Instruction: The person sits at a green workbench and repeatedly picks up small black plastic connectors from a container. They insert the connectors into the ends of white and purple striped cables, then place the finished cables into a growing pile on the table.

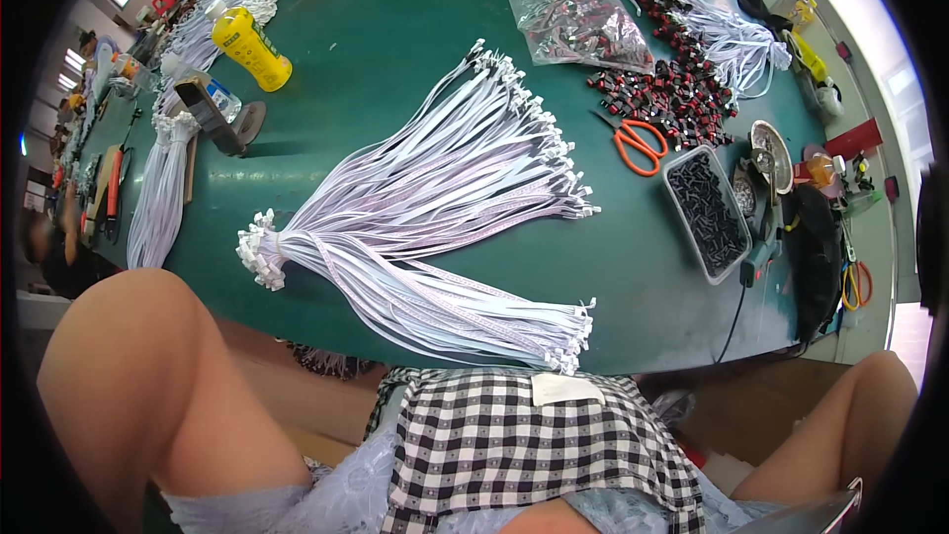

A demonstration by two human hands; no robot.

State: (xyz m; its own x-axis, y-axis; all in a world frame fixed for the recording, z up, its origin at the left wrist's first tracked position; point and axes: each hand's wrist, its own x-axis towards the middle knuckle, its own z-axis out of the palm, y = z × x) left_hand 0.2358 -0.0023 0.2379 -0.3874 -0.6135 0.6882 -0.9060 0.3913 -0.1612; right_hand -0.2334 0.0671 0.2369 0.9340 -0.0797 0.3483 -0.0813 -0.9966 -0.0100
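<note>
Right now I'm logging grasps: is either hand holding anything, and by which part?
Nothing is seen held: neither hand is in view. The white cable bundle lies untouched on the green table.

A fanned bundle of white ribbon cables [435, 188] lies on the green table [395, 30], orange scissors [638, 143] near

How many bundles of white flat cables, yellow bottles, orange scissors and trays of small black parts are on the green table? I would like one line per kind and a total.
Big white cable bundles fanned out in the middle of the table: 1
Yellow bottles: 1
Orange-handled scissors: 1
Clear trays of black parts: 1
Total: 4
More white bundles lie at the far edges; neither hand is in view.
</note>
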